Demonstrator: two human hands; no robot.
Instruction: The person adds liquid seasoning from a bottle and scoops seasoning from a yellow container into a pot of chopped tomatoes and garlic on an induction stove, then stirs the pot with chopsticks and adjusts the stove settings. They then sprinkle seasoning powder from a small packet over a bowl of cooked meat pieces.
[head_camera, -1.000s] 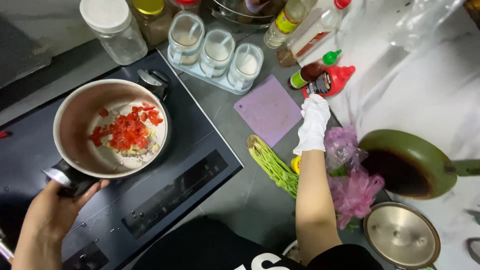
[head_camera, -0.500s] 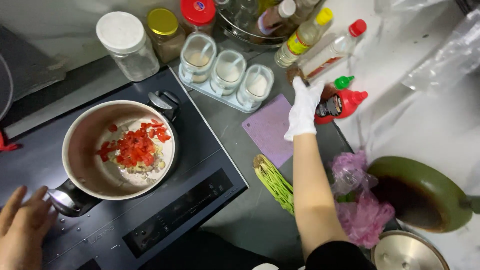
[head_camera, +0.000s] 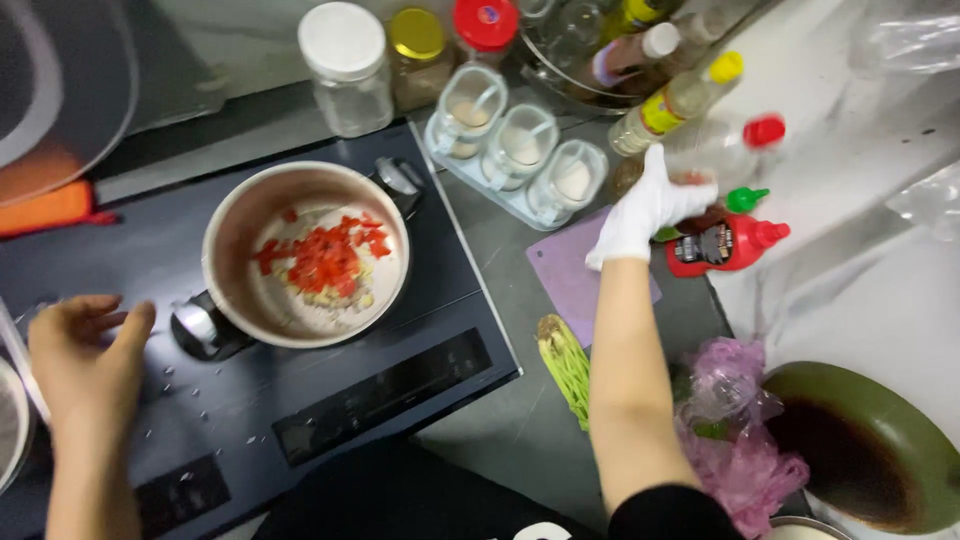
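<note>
Compared with a second ago, the pot handle (head_camera: 200, 328) is no longer being held: the left hand (head_camera: 88, 350) is now being rested bare on the black cooktop (head_camera: 420, 330), just beside that handle, fingers loosely spread and closed on nothing. The pot (head_camera: 305, 252), with chopped red pieces in it, is being left on the cooktop. The right hand (head_camera: 645, 205), gloved in white, has been carried further up and to the right, away from the purple cutting mat (head_camera: 565, 275); it is now being curled around a clear bottle with a red cap (head_camera: 725, 150), blurred in motion, above the red squeeze bottle (head_camera: 722, 245). The forearm is being stretched straight out over the green stalks (head_camera: 567, 365).
</note>
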